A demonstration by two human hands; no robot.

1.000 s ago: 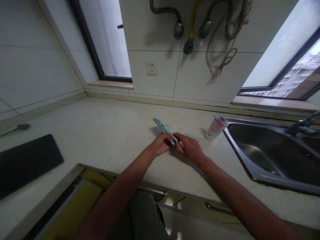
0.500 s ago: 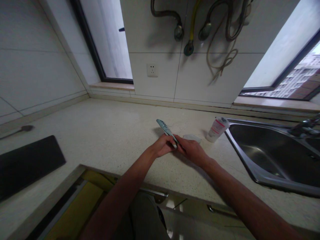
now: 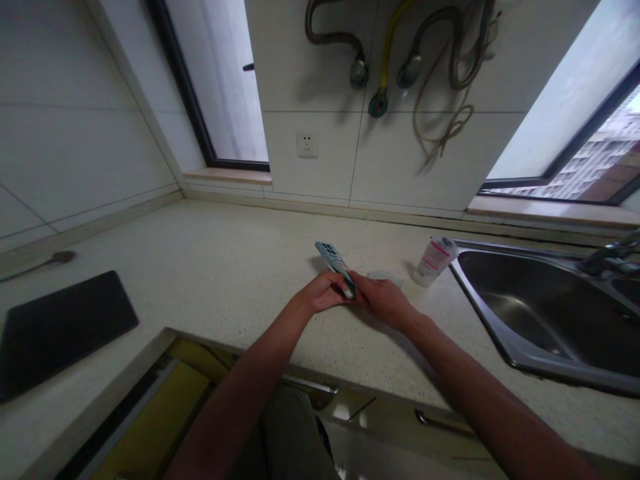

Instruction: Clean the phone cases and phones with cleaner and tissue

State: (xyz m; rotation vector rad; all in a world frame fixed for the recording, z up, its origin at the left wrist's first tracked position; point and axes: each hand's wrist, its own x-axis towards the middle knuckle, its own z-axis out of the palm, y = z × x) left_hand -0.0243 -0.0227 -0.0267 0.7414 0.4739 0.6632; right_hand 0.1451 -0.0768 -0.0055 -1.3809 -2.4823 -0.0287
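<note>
Both of my hands meet over the middle of the speckled countertop (image 3: 215, 267). My left hand (image 3: 323, 293) and my right hand (image 3: 383, 300) are closed on the near end of a slim light-blue remote control (image 3: 333, 260). The remote tilts up and away to the left, its buttoned face showing. A small pale flat piece (image 3: 384, 274) lies on the counter just behind my right hand; I cannot make out what it is.
A white bottle with a pink label (image 3: 434, 261) stands beside the steel sink (image 3: 505, 333) at the right, faucet (image 3: 607, 257) beyond. A black mat (image 3: 60, 327) and a spoon-like utensil (image 3: 47, 261) lie left. Hoses (image 3: 400, 67) hang above a wall socket (image 3: 307, 144).
The remote has tipped up a little steeper in my hands and its near end is more covered by my fingers. The view has shifted slightly.
</note>
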